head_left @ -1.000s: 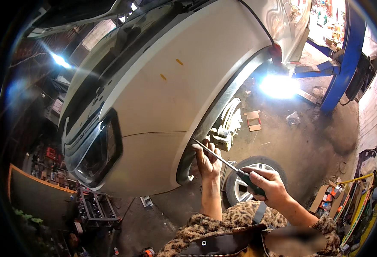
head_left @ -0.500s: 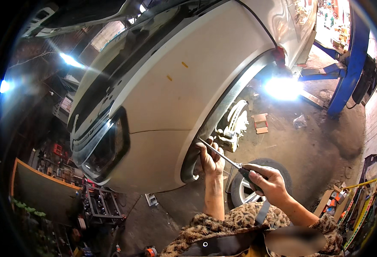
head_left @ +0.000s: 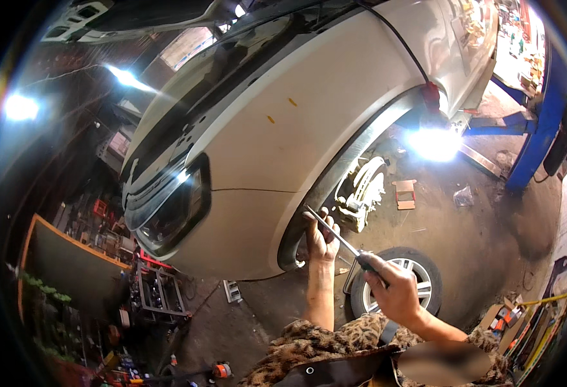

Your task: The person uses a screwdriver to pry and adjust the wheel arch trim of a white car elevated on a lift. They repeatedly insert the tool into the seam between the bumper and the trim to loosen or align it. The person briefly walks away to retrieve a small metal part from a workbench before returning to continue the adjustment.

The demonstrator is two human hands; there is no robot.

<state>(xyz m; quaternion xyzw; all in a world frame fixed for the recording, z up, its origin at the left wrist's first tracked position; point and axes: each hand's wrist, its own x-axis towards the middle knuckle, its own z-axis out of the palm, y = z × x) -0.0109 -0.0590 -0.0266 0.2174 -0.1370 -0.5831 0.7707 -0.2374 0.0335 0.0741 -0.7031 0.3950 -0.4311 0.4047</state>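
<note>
A long-shafted screwdriver [head_left: 336,233] is gripped at its dark handle by my right hand [head_left: 396,287], fingers wrapped round it. Its shaft slants up and left, the tip at the front inner edge of the wheel arch [head_left: 342,161] on a white car's fender [head_left: 251,151]. Just under the tip, my left hand [head_left: 322,244] is raised with curled fingers against that edge. Whatever those fingers pinch is hidden. Behind my hands, inside the arch, the bare brake disc and caliper [head_left: 363,190] show.
A removed wheel [head_left: 430,274] lies on the floor below my right hand. A bright work lamp [head_left: 435,143] shines by the arch. Beyond stands a blue lift post [head_left: 544,122]; an open carton [head_left: 404,195] lies on the floor. The headlight [head_left: 180,209] is at left.
My right hand has turned on the screwdriver handle, now covering more of it. The tip stays at the arch edge beside my left hand. The whole view has shifted slightly.
</note>
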